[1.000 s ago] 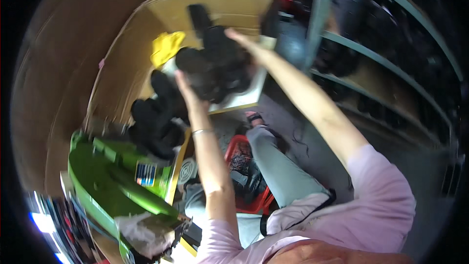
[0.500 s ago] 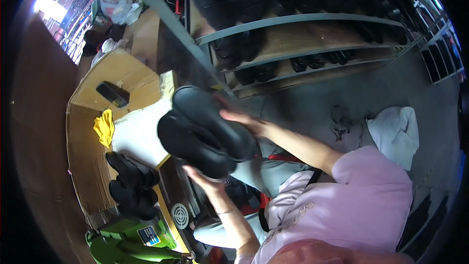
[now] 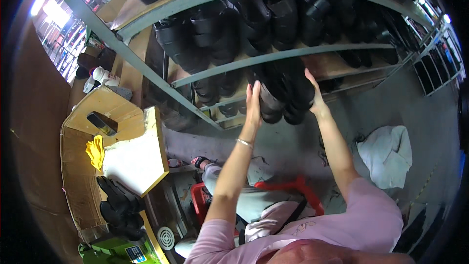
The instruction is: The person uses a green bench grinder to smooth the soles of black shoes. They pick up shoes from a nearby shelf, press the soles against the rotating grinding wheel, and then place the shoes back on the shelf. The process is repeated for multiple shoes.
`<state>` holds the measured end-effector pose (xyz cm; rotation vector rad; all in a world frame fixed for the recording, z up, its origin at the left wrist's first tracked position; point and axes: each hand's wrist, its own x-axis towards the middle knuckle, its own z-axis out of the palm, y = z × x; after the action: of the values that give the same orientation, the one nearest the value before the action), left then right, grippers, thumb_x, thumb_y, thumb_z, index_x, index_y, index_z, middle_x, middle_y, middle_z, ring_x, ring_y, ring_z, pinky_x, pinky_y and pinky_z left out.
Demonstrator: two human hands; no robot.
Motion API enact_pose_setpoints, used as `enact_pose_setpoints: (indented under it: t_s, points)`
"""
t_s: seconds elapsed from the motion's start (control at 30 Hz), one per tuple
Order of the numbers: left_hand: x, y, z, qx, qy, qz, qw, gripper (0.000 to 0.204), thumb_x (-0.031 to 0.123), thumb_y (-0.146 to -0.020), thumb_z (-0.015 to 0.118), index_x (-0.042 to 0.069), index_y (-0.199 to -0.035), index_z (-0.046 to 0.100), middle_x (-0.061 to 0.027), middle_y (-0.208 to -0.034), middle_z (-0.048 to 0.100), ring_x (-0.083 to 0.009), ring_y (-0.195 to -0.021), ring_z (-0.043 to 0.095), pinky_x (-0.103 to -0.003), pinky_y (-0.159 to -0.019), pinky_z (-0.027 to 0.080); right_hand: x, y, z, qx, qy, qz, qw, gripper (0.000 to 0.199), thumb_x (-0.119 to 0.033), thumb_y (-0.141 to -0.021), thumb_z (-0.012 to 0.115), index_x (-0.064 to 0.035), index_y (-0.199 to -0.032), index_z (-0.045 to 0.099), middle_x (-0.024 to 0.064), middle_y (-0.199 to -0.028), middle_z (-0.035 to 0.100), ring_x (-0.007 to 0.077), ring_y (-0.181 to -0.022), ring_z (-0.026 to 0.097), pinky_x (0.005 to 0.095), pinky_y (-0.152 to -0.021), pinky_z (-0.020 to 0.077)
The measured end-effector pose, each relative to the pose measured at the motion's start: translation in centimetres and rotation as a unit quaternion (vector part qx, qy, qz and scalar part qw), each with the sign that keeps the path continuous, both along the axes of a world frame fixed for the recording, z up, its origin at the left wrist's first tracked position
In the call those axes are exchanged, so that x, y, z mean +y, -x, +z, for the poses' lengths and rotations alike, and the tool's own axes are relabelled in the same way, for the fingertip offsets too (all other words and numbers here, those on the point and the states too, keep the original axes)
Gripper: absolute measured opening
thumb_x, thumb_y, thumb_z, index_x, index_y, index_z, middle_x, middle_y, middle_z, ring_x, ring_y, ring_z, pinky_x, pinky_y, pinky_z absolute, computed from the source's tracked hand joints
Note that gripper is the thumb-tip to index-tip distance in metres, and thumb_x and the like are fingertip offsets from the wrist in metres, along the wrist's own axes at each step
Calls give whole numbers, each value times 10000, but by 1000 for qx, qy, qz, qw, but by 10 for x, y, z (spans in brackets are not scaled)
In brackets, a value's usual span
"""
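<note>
A pair of black shoes [image 3: 283, 90] is held side by side between my two hands, at a lower level of a metal shelf rack [image 3: 234, 64]. My left hand [image 3: 253, 106] presses against the left shoe, its fingers stretched along the side. On the other side, my right hand [image 3: 316, 95] grips the right shoe, with the thumb and part of the fingers hidden behind it. The far ends of the shoes reach in under the rail, over the board [image 3: 332, 64]; I cannot tell whether they rest on it.
More black shoes [image 3: 254, 19] fill the rack's levels. To the left stands a cardboard-walled bench [image 3: 137, 161] with a yellow cloth [image 3: 96, 152], a dark phone-like object [image 3: 102, 123] and black shoes [image 3: 119, 205]. A green machine [image 3: 115, 250], red stool [image 3: 293, 186] and pale cloth [image 3: 386, 156] are nearby.
Both hands have carried the pair of shoes from beside the bench, forward and right, to the rack. The view has shifted toward the rack, and both arms are now stretched out.
</note>
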<state>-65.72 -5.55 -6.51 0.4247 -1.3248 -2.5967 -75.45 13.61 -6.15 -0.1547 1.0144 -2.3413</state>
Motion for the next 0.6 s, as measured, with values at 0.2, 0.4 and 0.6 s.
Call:
enact_pose_setpoints:
  t_s: [0.2, 0.4, 0.6]
  points:
    - [-63, 71, -28, 34, 125, -19, 991, 828, 362, -925, 640, -29, -1491, 177, -172, -1523, 268, -238, -1416, 240, -354, -1159, 201, -33, 97, -54, -15, -36, 22, 999, 687, -529, -817, 703, -41, -1280, 568, 76, -1255, 626, 232, -1169, 586, 423, -1018, 458]
    - [-90, 95, -46, -57, 125, -6, 991, 379, 254, -947, 597, -40, -1185, 572, -97, -1156, 618, -203, -1072, 567, -351, -934, 463, -84, 131, -103, -201, -94, -95, 970, 679, -581, -897, 542, -42, -1310, 530, 147, -1293, 583, 308, -1207, 550, 482, -1030, 448]
    - [-67, 79, -44, -102, 113, 85, 985, 665, 433, -987, 497, -30, -1435, 334, -155, -1436, 424, -244, -1312, 398, -323, -1071, 319, -106, 172, -147, -235, -34, -105, 966, 615, -608, -912, 510, -120, -1282, 555, 68, -1275, 594, 244, -1173, 557, 439, -1006, 458]
